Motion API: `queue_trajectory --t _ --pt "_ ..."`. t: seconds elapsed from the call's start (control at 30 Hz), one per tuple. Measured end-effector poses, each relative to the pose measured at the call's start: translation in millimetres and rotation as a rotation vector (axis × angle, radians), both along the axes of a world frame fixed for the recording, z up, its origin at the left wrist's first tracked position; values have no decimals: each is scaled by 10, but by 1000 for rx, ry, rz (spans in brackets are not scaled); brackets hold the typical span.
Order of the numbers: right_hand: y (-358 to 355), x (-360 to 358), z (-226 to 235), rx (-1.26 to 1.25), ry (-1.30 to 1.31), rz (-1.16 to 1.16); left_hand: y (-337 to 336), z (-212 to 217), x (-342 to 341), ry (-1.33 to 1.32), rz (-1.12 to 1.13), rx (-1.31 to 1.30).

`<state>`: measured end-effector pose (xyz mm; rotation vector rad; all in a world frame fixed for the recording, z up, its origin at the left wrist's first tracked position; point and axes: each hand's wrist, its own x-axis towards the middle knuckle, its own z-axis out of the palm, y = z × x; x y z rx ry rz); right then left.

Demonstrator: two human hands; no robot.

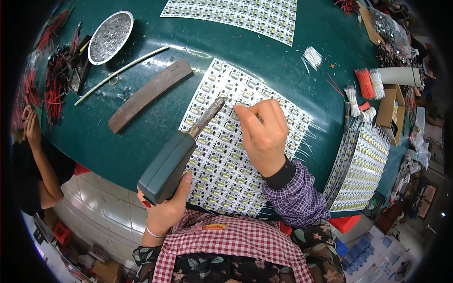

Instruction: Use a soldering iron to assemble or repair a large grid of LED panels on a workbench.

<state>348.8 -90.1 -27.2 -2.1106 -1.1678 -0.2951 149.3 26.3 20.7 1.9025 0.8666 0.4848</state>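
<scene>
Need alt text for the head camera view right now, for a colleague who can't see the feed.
A person's left hand grips a green soldering iron, tip down on a white LED strip panel, while the right hand pinches something thin at the same spot. The panel lies on a dark green table, with a dark curved bar, a metal bowl and wire bundles around.

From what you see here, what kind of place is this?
Probably a small electronics assembly workshop. The left hand holds a soldering iron over a sheet of LED strips, and bundles of cut wires lie on the green table.

Head view, facing down, close over table (292,42).
</scene>
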Motion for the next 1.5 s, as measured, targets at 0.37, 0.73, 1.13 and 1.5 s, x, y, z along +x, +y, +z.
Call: queue_trajectory --t 0.37,0.73,1.13,1.5 --pt "10 -3 -42 -3 11 -5 -11 -55 -28 44 -88 62" --pt "11 6 -71 5 -22 -3 46 55 60 47 -105 -21" --pt "29 9 -42 3 -37 -4 62 0 85 -47 -161 149" --pt "21 8 -53 -6 -57 -1 20 3 -13 3 -127 176"
